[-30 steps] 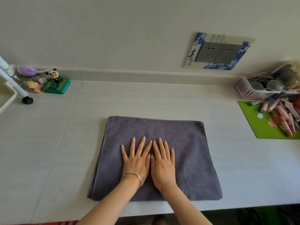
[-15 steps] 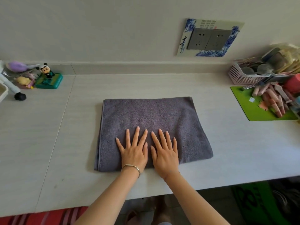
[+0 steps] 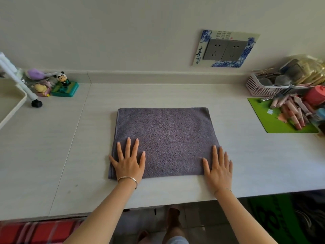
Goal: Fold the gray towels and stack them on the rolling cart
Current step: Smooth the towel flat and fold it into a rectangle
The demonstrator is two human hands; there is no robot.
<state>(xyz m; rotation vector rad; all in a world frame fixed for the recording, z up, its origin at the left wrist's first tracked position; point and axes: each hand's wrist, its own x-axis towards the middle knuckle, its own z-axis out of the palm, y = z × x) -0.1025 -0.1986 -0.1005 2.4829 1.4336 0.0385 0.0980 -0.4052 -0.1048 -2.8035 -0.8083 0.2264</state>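
Note:
A gray towel [image 3: 167, 136], folded into a flat rectangle, lies in the middle of the pale table [image 3: 52, 155]. My left hand [image 3: 129, 162] rests flat on the towel's near left corner, fingers spread, a thin bangle on the wrist. My right hand [image 3: 219, 169] lies flat over the near right corner, partly on the towel and partly on the table. Neither hand grips anything. At the far left edge stands the white rolling cart [image 3: 10, 97], only a tray corner, a leg and a black wheel showing.
Small toys, among them a panda figure on a green base [image 3: 64, 86], sit at the back left. At the right are a pink basket [image 3: 262, 87] of clutter and a green mat [image 3: 274, 120] with several pink tubes. The table's near edge runs just behind my wrists.
My hands, side by side at the towel's middle before, have slid apart to its two near corners. The view has shifted a little.

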